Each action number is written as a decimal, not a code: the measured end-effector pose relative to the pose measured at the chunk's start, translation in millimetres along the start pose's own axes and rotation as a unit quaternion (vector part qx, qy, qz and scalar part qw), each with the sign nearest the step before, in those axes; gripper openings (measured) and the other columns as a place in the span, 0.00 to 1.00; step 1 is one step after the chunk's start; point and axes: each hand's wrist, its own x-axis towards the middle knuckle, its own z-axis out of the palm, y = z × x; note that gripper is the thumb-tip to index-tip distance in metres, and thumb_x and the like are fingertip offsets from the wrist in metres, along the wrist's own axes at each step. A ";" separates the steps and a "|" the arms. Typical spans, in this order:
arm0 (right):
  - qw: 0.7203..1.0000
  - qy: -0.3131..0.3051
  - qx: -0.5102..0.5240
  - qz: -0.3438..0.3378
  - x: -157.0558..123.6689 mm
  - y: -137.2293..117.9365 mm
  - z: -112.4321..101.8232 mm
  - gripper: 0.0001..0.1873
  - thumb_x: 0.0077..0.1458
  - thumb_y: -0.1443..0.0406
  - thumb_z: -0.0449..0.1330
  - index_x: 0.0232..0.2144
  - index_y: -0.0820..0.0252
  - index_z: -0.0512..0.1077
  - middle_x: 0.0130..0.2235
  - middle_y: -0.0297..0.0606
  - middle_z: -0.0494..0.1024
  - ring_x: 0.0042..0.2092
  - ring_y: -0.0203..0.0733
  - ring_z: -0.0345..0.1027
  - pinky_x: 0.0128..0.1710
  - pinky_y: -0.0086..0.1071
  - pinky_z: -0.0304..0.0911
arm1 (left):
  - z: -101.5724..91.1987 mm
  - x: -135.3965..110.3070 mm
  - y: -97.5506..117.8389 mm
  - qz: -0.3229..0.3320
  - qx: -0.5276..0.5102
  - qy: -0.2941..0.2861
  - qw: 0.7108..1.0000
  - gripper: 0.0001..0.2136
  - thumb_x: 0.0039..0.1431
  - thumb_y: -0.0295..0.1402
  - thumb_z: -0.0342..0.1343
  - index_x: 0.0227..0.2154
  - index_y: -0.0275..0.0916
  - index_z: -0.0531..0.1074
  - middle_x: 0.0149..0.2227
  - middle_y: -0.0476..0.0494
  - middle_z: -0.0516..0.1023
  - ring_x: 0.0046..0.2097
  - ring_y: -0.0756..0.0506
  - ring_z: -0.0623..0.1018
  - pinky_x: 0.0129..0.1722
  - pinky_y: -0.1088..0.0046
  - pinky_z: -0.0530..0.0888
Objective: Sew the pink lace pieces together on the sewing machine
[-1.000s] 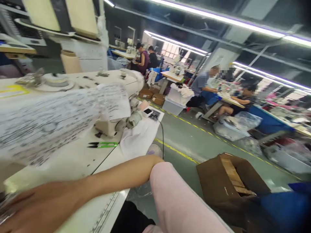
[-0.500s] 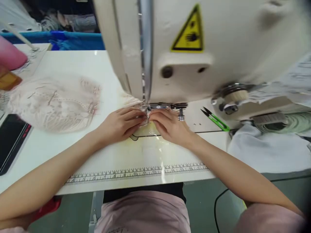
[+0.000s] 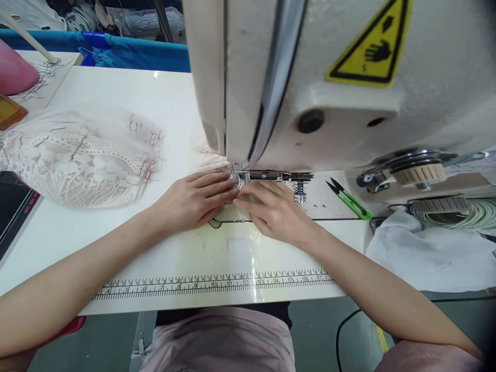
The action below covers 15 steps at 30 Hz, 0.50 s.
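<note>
My left hand (image 3: 201,199) lies flat on a small piece of pale lace fabric (image 3: 211,162), fingers stretched out and close to the sewing machine's presser foot (image 3: 240,175). From the other side my right hand (image 3: 275,209) pinches the near edge of the lace with thumb and index finger. The fingertips of both hands almost meet just in front of the foot. Most of the lace is hidden under the hands and the machine head (image 3: 248,77). To the left lies a larger bundle of pale lace pieces (image 3: 89,160) with loose dark thread ends.
Green thread snips (image 3: 351,200) lie right of the foot, beside a white cloth (image 3: 430,253). A printed ruler (image 3: 217,284) runs along the table's front edge. A black device (image 3: 15,212), a pink thread cone (image 3: 15,70) and an amber object (image 3: 11,111) are at left.
The camera view has shifted, so the machine head appears farther right and larger. My left fingers look flatter on the lace. Both hands stay at the presser foot.
</note>
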 end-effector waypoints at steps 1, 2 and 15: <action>1.000 -0.003 -0.002 0.001 -0.3 -0.5 -0.6 0.17 0.59 0.74 0.52 0.46 0.55 0.73 0.48 0.38 0.76 0.51 0.41 0.68 0.48 0.39 0.65 | 0.1 -0.4 0.0 0.002 -0.001 0.001 1.000 0.16 0.65 0.29 0.52 0.55 0.37 0.71 0.55 0.43 0.76 0.57 0.41 0.74 0.58 0.59 0.73; 1.000 -0.006 -0.003 0.000 -0.5 -0.9 -1.3 0.17 0.59 0.74 0.52 0.46 0.55 0.73 0.48 0.38 0.76 0.51 0.41 0.68 0.49 0.39 0.65 | 0.3 -0.8 0.1 0.003 -0.003 0.002 1.000 0.16 0.65 0.29 0.53 0.55 0.37 0.71 0.55 0.43 0.76 0.58 0.40 0.74 0.59 0.59 0.73; 1.000 -0.020 -0.021 -0.008 -0.7 -2.6 -5.7 0.18 0.57 0.75 0.50 0.45 0.58 0.72 0.49 0.37 0.78 0.49 0.40 0.69 0.48 0.38 0.65 | 0.3 -0.5 0.8 -0.004 0.001 0.012 1.000 0.14 0.66 0.30 0.51 0.53 0.39 0.73 0.54 0.45 0.76 0.57 0.42 0.75 0.59 0.62 0.73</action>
